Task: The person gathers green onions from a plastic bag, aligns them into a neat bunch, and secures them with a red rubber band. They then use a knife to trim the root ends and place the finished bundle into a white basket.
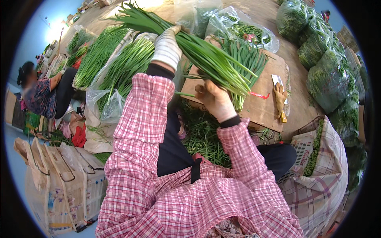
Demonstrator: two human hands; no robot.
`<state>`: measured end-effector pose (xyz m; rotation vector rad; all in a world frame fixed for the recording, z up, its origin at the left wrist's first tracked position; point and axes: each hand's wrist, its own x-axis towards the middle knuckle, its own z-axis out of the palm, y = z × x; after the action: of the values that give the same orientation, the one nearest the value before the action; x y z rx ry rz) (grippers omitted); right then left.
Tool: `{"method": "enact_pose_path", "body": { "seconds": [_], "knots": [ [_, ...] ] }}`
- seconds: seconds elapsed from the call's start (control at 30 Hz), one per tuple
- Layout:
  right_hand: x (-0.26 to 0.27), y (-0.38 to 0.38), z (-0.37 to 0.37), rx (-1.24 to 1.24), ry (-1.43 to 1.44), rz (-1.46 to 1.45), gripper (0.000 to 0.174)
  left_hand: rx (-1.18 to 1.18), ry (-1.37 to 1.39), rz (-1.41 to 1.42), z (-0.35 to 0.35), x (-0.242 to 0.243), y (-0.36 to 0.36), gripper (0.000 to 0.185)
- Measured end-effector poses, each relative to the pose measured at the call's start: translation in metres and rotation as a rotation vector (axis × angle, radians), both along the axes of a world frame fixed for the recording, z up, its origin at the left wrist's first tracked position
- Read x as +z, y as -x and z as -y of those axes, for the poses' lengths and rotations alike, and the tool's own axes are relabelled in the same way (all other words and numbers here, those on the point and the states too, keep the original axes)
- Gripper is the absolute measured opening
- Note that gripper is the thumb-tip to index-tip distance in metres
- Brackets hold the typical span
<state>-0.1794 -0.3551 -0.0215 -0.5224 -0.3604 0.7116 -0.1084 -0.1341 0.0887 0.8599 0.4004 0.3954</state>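
Note:
My left hand [168,49], in a striped pale knit glove, is closed around the middle of a bunch of long green garlic chives [208,55]. The leaf ends point to the upper left and the pale stems to the lower right. My right hand [215,99], also gloved, is under the stem end; a loose stalk [185,94] runs to its fingers, whose hold on it is partly hidden. Below the bunch, more chives [259,64] lie on a wooden board [265,110]. A red tie [259,95] is at the stem ends.
On the board's right lie a cleaver [276,79] and a brown glove [280,96]. Chives fill a plastic-lined container [128,65] at left. Leaf scraps [205,134] cover the floor between my legs. A seated person [41,92], a checked cloth-covered crate [321,184] and bagged greens [330,80] flank me.

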Motion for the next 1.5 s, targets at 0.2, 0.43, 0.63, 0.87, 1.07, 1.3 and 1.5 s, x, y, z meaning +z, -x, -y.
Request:
{"method": "enact_pose_path", "body": {
  "seconds": [0.2, 0.43, 0.63, 0.87, 1.07, 1.3, 1.5],
  "knots": [
    [0.014, 0.024, 0.053, -0.062, 0.570, 0.058, 0.028, 0.073, 0.116, 0.061, -0.047, 0.002, 0.022, 0.012],
    [0.005, 0.050, 0.161, 0.098, 0.866, 0.129, 0.037, 0.172, 0.202, 0.161, -0.106, -0.011, 0.059, 0.013],
    [-0.008, 0.025, 0.133, 0.120, 0.864, 0.355, 0.096, 0.061, 0.236, 0.459, -0.069, -0.022, 0.085, 0.015],
    [0.013, 0.014, 0.078, -0.202, 0.531, -0.073, 0.034, -0.062, 0.246, 0.632, -0.042, -0.030, 0.106, 0.019],
    [0.022, 0.052, 0.085, -0.157, 0.334, -0.157, 0.037, -0.156, 0.143, 0.714, -0.051, -0.037, 0.113, 0.019],
    [-0.006, 0.041, 0.034, 0.114, 0.088, -0.577, 0.014, -0.269, 0.141, 0.747, -0.016, -0.048, 0.111, 0.020],
    [0.019, 0.058, 0.099, -0.146, 0.736, -0.174, 0.029, -0.336, 0.209, 0.853, -0.038, -0.030, 0.133, 0.021]
  ]
}}
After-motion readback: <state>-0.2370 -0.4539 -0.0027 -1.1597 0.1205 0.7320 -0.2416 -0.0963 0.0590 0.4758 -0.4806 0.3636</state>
